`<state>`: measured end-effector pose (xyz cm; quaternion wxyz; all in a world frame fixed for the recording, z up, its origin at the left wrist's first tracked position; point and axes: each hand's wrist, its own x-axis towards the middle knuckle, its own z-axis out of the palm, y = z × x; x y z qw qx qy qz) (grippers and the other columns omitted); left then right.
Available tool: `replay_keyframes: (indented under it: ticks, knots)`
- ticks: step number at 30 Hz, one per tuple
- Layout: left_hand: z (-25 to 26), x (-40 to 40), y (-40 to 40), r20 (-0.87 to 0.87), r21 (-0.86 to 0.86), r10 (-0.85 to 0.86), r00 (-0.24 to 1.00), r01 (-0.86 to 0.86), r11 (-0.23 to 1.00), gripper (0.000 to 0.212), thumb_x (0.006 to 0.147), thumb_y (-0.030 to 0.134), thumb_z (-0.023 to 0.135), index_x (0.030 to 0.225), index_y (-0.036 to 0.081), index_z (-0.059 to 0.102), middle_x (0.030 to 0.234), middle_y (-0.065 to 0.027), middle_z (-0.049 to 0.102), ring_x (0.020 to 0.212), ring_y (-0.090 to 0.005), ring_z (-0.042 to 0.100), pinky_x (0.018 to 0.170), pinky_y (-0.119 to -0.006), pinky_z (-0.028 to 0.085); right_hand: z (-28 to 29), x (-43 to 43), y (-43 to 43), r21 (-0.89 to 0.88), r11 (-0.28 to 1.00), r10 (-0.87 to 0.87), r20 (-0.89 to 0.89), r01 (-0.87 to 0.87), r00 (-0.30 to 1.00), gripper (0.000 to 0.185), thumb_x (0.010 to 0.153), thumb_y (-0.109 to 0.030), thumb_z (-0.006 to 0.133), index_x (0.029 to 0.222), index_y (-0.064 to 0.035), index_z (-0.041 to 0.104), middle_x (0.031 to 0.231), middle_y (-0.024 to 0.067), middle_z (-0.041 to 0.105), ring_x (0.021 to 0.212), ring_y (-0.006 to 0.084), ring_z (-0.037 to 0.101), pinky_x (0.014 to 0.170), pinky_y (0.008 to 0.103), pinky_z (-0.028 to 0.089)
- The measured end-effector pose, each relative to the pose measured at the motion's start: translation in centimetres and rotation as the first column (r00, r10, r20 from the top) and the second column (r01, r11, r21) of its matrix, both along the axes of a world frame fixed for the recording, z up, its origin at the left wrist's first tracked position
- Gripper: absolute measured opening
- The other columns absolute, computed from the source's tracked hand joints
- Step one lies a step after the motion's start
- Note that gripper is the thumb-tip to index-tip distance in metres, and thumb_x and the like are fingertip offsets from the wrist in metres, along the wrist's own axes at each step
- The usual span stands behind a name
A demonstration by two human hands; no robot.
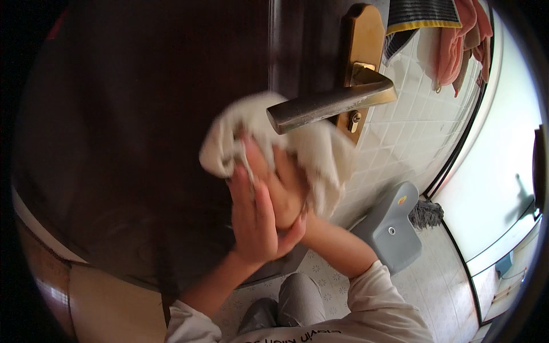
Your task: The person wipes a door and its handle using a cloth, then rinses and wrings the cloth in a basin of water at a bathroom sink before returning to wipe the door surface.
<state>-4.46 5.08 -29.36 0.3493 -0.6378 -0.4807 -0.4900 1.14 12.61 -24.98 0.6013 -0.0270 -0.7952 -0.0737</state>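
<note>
A cream-coloured cloth (328, 158) is bunched around the fingers of my right hand (285, 188), blurred by motion. My left hand (257, 218) lies against the right one, its fingertips at the cloth's lower left edge and its thumb by the right wrist. Whether the left fingers pinch the cloth is hidden. Just above the cloth, a worn brass lever handle (330, 105) juts from a dark brown door (150, 150), overlapping the cloth in view. Its long brass backplate (366, 36) carries a keyhole cylinder (354, 120) below the lever.
Beyond the door edge, towels (454, 47) hang on a white tiled wall (394, 141). A grey plastic stool (392, 238) stands on the patterned tile floor (433, 274), beside a dark grey bristled brush head (426, 214). A black-framed glass panel (484, 180) rises at right.
</note>
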Motion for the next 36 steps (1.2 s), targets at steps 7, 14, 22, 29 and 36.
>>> replay_keyframes:
  ticks: [7,14,22,29,36]
  knots:
    - [4.5,0.0,-0.9,0.035,-0.023,0.011,0.999,-0.010,1.000,0.094,0.079,0.028,0.064,0.143,-0.008,0.005,0.145,-0.0355,0.007,0.135,-0.0502,0.011,0.109,-0.053,0.013,5.2,-0.5,-1.2,0.128,0.990,-0.049,-0.109,0.063,0.993,0.043,0.078,-0.018,0.063,0.119,-0.0040,0.056,0.128,0.0116,0.053,0.106,0.0373,0.054,0.080,0.0406,0.049]
    - [-3.4,1.3,-3.1,0.060,-0.229,-0.003,0.998,0.017,0.973,0.093,0.081,0.035,0.062,0.142,-0.009,0.007,0.141,-0.0406,0.013,0.131,-0.0572,0.015,0.107,-0.058,0.016,-5.3,1.6,-0.4,0.144,0.977,-0.178,0.132,0.159,0.975,0.039,0.080,-0.014,0.056,0.115,0.0014,0.057,0.123,0.0196,0.052,0.116,0.0457,0.047,0.097,0.0505,0.039]
    - [8.4,-0.6,-5.2,0.021,-0.075,-0.036,0.999,0.038,0.996,0.076,0.084,0.018,0.058,0.143,-0.004,0.016,0.149,-0.0270,0.012,0.138,-0.0429,0.012,0.110,-0.052,0.013,9.2,-2.2,-1.9,0.025,0.989,-0.137,-0.215,0.145,0.967,0.061,0.079,-0.019,0.060,0.136,-0.0092,0.039,0.138,0.0296,0.031,0.114,0.0495,0.044,0.096,0.0489,0.037]
    - [1.9,-0.4,-7.0,0.183,-0.139,-0.055,0.982,0.081,0.987,0.077,0.084,0.020,0.055,0.143,-0.006,0.012,0.148,-0.0304,0.009,0.138,-0.0456,0.009,0.111,-0.051,0.012,1.7,-1.6,-4.3,-0.070,0.943,-0.330,-0.071,0.325,0.941,0.053,0.077,-0.017,0.058,0.128,-0.0101,0.048,0.130,0.0252,0.042,0.113,0.0440,0.048,0.090,0.0470,0.044]
    - [3.6,-1.7,-7.2,0.036,-0.048,0.118,0.992,-0.116,0.992,0.076,0.087,0.023,0.052,0.144,-0.004,0.009,0.149,-0.0284,0.007,0.138,-0.0446,0.008,0.111,-0.052,0.008,1.4,-5.1,-3.9,0.090,0.994,0.045,0.189,-0.063,0.981,0.047,0.084,-0.021,0.052,0.129,-0.0129,0.046,0.129,0.0141,0.044,0.116,0.0329,0.039,0.096,0.0450,0.033]
